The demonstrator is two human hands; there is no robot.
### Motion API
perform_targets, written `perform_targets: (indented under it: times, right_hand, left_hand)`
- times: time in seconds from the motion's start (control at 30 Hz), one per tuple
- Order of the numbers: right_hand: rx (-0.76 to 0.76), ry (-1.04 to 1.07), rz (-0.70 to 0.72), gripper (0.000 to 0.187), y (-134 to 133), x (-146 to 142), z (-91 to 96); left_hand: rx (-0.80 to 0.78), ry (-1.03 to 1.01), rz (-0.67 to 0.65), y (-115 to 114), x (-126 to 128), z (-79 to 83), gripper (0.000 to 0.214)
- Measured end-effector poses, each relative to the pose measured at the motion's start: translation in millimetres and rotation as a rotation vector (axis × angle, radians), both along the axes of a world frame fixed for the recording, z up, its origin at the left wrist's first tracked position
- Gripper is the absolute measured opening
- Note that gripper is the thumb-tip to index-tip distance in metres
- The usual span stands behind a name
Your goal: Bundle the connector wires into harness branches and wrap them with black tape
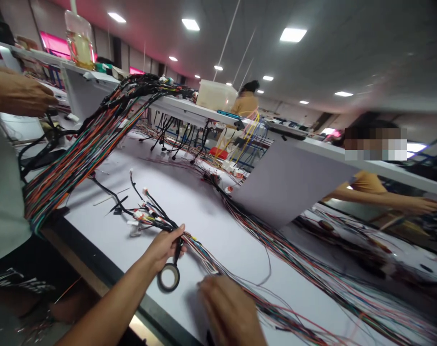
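Left hand (164, 247) clenched round wire harness (200, 257) near the white counter's (103, 226) front edge, electrical tape roll (168, 277) hanging below. Right hand (228, 310) blurred, grip unclear. Connector end (146, 216) black-wrapped; coloured run (276, 312) still bare.

Wire bundles (297, 259) crowd the white workbench (182, 202); a grey sheet (290, 182) apparently blocks beyond.

Got the harness (198, 250) bunched up in my left hand (164, 247), black tape roll (168, 278) dangling right there, right hand (227, 307) blurry just over the wires.
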State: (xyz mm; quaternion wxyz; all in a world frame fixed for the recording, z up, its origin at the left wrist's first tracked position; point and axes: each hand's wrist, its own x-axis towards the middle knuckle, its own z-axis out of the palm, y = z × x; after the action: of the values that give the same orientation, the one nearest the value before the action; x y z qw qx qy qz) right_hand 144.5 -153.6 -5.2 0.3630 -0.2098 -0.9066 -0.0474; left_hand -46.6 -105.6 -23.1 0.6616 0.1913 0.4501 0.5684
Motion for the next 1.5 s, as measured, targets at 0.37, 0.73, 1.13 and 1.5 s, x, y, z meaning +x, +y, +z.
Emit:
perform_targets:
  times: [0.37, 0.73, 1.13, 1.5]
  right_hand:
    - [-0.635, -0.149, -0.144, 0.016, 45.1, 34.6, 12.6]
    - [-1.136, -0.255, 0.105, 0.039, 54.4, 23.7, 32.6]
    - [-0.286, -0.37, 0.183, 0.035, 44.7, 50.7, 5.9]
    - [0.029, -0.376, -0.064, 0.03, 42.7, 57.2, -39.6]
  left_hand:
    - [-0.003, 0.049, -0.009, 1.1, 0.0, -0.1, 0.032]
    - [-0.071, 0.109, 0.102, 4.9, 6.9, 2.2, 0.028]
    - [-0.211, 0.242, 0.128, 3.7, 16.4, 13.7, 0.026]
    - [-0.173, 0.225, 0.069, 6.6, 13.1, 2.2, 0.036]
